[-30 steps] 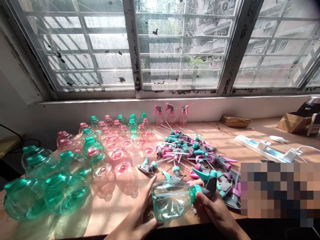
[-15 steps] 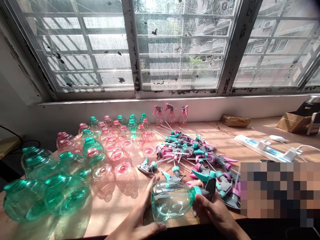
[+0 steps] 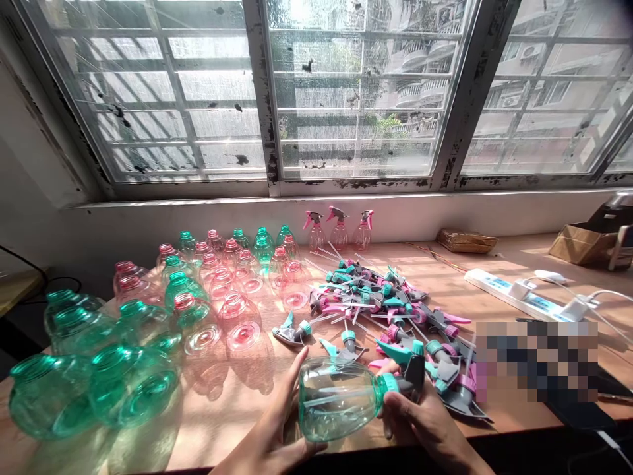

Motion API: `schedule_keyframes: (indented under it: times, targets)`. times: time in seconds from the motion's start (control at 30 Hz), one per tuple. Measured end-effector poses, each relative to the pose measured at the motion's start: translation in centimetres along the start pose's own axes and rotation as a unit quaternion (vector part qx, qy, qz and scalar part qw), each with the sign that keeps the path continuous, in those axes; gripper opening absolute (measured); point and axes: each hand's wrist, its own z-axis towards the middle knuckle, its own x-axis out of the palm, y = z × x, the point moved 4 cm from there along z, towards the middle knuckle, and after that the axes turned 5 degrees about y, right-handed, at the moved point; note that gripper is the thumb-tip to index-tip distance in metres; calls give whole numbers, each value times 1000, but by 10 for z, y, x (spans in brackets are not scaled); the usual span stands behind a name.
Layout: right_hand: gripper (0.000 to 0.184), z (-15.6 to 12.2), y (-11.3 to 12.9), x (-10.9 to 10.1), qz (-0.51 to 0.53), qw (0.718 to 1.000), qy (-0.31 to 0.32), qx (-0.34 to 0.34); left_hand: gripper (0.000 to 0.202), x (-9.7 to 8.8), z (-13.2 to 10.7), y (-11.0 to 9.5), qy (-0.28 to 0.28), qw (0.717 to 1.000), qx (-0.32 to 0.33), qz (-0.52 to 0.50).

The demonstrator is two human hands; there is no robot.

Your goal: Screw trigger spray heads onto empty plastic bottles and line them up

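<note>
A clear green spray bottle (image 3: 336,401) lies on its side in the air at the table's front edge, its base to the left. Around that base my left hand (image 3: 277,419) is wrapped, thumb below and fingers behind. My right hand (image 3: 420,419) grips the neck end, at the teal collar of the grey and teal trigger sprayer (image 3: 408,366). The sprayer sits on the bottle's mouth, and its white tube shows inside the bottle. Just beyond lies a heap of loose trigger sprayers (image 3: 366,290) in pink, teal and grey.
Several open green bottles (image 3: 133,386) and pink bottles (image 3: 240,323) stand on the left. Three pink bottles with sprayers (image 3: 339,231) stand by the wall. To the right are a white power strip (image 3: 504,287) with plugs, a brown packet (image 3: 466,240) and a cardboard box (image 3: 576,243).
The bottle and sprayer have turned slightly in my hands, and the tube inside now shows at a different slant. Both hands keep nearly the same place.
</note>
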Motion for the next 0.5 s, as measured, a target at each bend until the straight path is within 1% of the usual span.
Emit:
schedule_keyframes:
  times: [0.1, 0.13, 0.27, 0.3, 0.33, 0.37, 0.5]
  targets:
    - [57, 0, -1, 0, 11, 1000, 2, -1, 109, 2, 0, -2, 2, 1000, 9, -5]
    - [56, 1, 0, 1, 12, 1000, 6, -5, 104, 2, 0, -3, 1, 1000, 12, -6]
    - [53, 1, 3, 3, 15, 1000, 9, -17, 69, 2, -1, -6, -9, 1000, 10, -2]
    - [53, 1, 3, 3, 15, 1000, 5, -20, 63, 1, -3, -6, -14, 1000, 7, 1]
    - [53, 1, 4, 3, 14, 1000, 0, -23, 61, 0, -4, -6, -18, 1000, 4, 4]
    - [54, 1, 5, 3, 12, 1000, -6, -27, 64, -1, -7, -5, -22, 1000, -1, 9]
    - [50, 2, 6, 2, -11, 999, -22, -36, 85, -4, -16, 1, -38, 999, -22, 26]
